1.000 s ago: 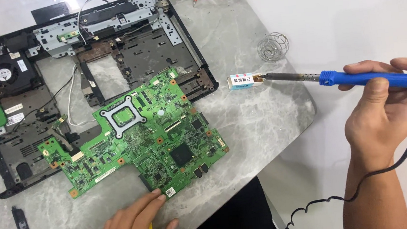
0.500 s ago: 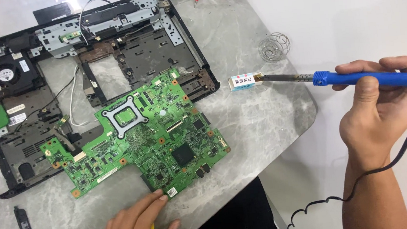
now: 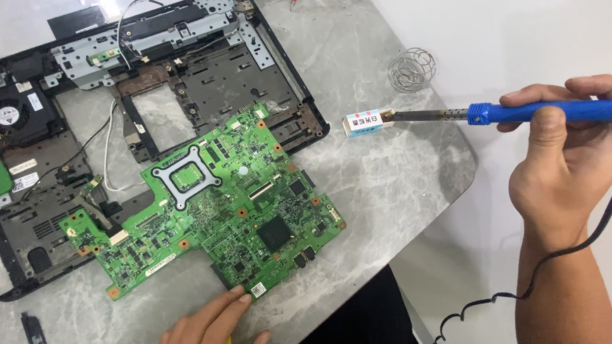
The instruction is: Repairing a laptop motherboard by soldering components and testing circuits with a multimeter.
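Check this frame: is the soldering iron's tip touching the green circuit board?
No. The soldering iron, held in the right hand, has its tip at a small white box, apart from the green circuit board.

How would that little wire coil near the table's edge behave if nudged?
The wire coil looks like thin open loops, so it is probably light and springy. Its rounded shape suggests it might roll or skid on the smooth marble-look table.

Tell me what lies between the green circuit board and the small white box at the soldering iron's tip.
In the head view, only bare marble tabletop lies between the green circuit board and the small white box; the black laptop chassis corner sits just beside that stretch.
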